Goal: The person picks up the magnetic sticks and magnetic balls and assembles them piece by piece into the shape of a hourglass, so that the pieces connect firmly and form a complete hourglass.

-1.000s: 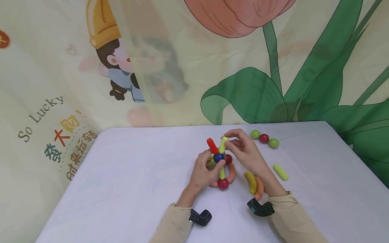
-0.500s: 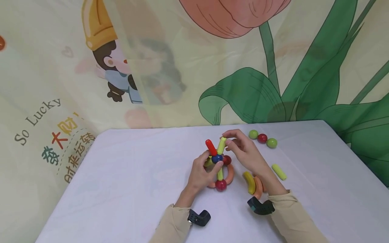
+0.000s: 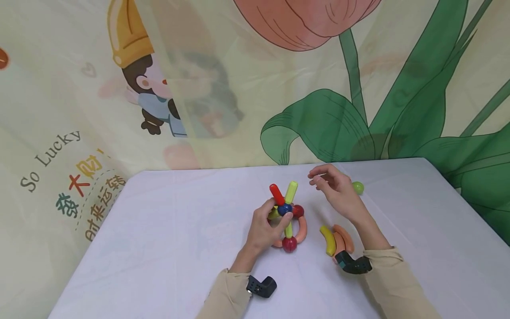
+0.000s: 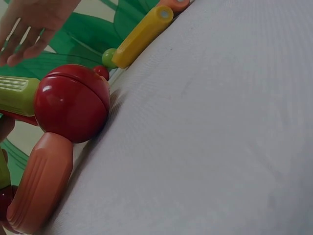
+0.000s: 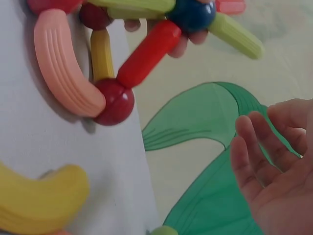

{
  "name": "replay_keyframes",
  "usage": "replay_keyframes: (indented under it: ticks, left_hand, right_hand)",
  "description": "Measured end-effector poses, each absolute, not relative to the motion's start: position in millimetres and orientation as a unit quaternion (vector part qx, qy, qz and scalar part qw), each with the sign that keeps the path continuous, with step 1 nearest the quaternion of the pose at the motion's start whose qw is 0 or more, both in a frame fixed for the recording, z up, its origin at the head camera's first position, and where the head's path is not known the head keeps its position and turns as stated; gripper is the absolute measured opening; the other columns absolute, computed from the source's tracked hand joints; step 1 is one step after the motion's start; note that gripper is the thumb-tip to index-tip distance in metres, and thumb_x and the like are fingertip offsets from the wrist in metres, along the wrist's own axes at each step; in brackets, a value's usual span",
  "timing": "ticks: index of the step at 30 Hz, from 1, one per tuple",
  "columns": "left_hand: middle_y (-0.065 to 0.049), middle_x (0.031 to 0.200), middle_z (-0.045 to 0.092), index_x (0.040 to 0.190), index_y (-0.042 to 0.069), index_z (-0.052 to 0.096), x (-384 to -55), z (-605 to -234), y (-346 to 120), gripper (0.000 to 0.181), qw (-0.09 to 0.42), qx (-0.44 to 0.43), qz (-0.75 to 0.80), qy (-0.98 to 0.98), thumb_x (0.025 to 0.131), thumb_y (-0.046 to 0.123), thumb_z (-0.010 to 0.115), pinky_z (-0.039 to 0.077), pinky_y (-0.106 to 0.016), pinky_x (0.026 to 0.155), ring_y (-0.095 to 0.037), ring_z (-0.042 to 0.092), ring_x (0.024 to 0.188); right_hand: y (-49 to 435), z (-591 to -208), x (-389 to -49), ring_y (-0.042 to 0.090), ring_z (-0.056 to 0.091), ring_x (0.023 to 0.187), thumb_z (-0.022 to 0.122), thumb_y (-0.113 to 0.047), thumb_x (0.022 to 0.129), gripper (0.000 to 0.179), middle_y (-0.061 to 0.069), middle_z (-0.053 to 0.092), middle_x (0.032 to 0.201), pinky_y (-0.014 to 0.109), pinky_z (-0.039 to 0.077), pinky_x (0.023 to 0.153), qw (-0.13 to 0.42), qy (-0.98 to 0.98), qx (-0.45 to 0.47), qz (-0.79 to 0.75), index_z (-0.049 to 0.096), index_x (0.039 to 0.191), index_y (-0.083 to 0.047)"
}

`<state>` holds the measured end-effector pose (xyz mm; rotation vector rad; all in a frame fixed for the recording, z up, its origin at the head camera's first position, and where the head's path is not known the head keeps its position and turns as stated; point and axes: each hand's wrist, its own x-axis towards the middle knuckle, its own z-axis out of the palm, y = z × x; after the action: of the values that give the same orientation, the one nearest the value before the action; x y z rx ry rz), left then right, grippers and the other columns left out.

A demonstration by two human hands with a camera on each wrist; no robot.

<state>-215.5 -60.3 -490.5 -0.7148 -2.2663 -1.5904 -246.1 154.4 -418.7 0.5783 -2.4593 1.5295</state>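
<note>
My left hand [image 3: 260, 228] pinches the blue ball [image 3: 284, 209] atop a magnetic stick-and-ball structure, thumb in front. From that ball a light green rod [image 3: 291, 192] and a red rod [image 3: 276, 194] slant upward. Below it, another green rod runs down to a red ball [image 3: 289, 244]. Salmon curved rods [image 5: 63, 68] and dark red balls form the base on the table; the hand hides its left part. My right hand [image 3: 334, 188] hovers to the right, fingers relaxed, touching nothing. In the right wrist view its palm and fingers hold nothing.
Right of the structure lie a yellow curved rod [image 3: 328, 240] and several salmon curved rods [image 3: 344, 239], partly behind the wrist camera [image 3: 353, 263]. A green ball [image 3: 357, 188] shows beside the right hand. A printed cloth [image 3: 223, 88] hangs behind the white table [image 3: 167, 239].
My right hand has let go of the upper green rod and moved right, now covering loose balls and the loose green rod. The rod stays on the blue ball. My left hand keeps its hold.
</note>
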Motion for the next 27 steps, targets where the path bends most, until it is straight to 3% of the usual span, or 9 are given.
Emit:
replay_keyframes:
  ticks: [9, 16, 21, 24, 27]
  left_hand:
    - [-0.002, 0.1, 0.068, 0.111, 0.012, 0.059, -215, -490, -61, 0.026, 0.15, -0.252, -0.545, -0.785, 0.088, 0.024, 0.063, 0.052, -0.026, 0.075, -0.011, 0.059, 0.088]
    - [-0.003, 0.101, 0.068, 0.112, 0.012, 0.06, -216, -490, -61, 0.025, 0.154, -0.256, -0.546, -0.783, 0.088, 0.022, 0.063, 0.052, -0.027, 0.076, -0.014, 0.059, 0.088]
    - [-0.003, 0.1, 0.069, 0.111, 0.013, 0.06, -216, -490, -61, 0.025, 0.154, -0.254, -0.546, -0.784, 0.088, 0.023, 0.063, 0.052, -0.026, 0.076, -0.013, 0.059, 0.089]
    - [-0.003, 0.101, 0.068, 0.112, 0.012, 0.06, -215, -489, -61, 0.026, 0.15, -0.253, -0.546, -0.785, 0.088, 0.024, 0.063, 0.052, -0.026, 0.077, -0.014, 0.06, 0.089]
    - [-0.003, 0.101, 0.068, 0.111, 0.012, 0.059, -215, -489, -61, 0.027, 0.145, -0.251, -0.548, -0.785, 0.088, 0.024, 0.063, 0.052, -0.026, 0.077, -0.016, 0.06, 0.09]
  right_hand:
    - [177, -419, -250, 0.002, 0.056, 0.1, 0.05, -0.023, 0.098, 0.026, 0.009, 0.059, 0.116, 0.011, 0.044, 0.083, 0.097, -0.854, 0.139, 0.492, 0.053, 0.121, -0.011]
    - [196, -420, -257, 0.01, 0.052, 0.107, 0.048, -0.024, 0.098, 0.03, 0.008, 0.056, 0.12, 0.012, 0.044, 0.083, 0.099, -0.863, 0.103, 0.485, 0.052, 0.124, -0.009]
    - [208, -421, -259, 0.026, 0.046, 0.12, 0.047, -0.026, 0.099, 0.034, 0.014, 0.053, 0.127, 0.038, 0.04, 0.101, 0.093, -0.877, 0.072, 0.466, 0.05, 0.125, -0.005]
    - [215, -426, -261, 0.036, 0.041, 0.126, 0.046, -0.023, 0.098, 0.035, 0.021, 0.048, 0.132, 0.056, 0.033, 0.103, 0.09, -0.885, 0.064, 0.452, 0.049, 0.126, -0.002]
    - [222, -433, -262, 0.043, 0.035, 0.128, 0.046, -0.021, 0.098, 0.037, 0.026, 0.042, 0.136, 0.062, 0.029, 0.102, 0.08, -0.901, 0.05, 0.424, 0.047, 0.128, 0.0]
